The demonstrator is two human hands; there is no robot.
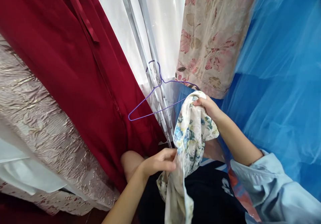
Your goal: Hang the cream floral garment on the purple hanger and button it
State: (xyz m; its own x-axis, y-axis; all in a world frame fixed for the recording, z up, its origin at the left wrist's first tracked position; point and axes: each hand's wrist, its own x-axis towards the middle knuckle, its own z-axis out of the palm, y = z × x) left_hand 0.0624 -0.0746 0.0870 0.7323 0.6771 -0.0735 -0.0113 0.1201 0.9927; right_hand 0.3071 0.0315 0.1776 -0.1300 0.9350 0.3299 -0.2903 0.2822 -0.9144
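Note:
A cream garment with blue and green flowers and pale piping (190, 133) hangs bunched in front of me. My right hand (207, 107) grips its upper part, thumb on top, around the right end of a purple hanger (141, 103). The hanger's left arm is bare, and its hook sits at a metal rail. Lower down, my left hand (160, 160) has its fingers closed at the garment's left edge; the fingertips are partly hidden by the cloth. The garment's lower part drapes down over my dark clothing and out of the frame.
Upright metal rails (140, 26) stand behind the hanger. A dark red garment (72, 67) and a shiny textured pink one (45, 127) hang at left. At right are a pink floral cloth (213, 43) and blue tulle (278, 93), close to my right arm.

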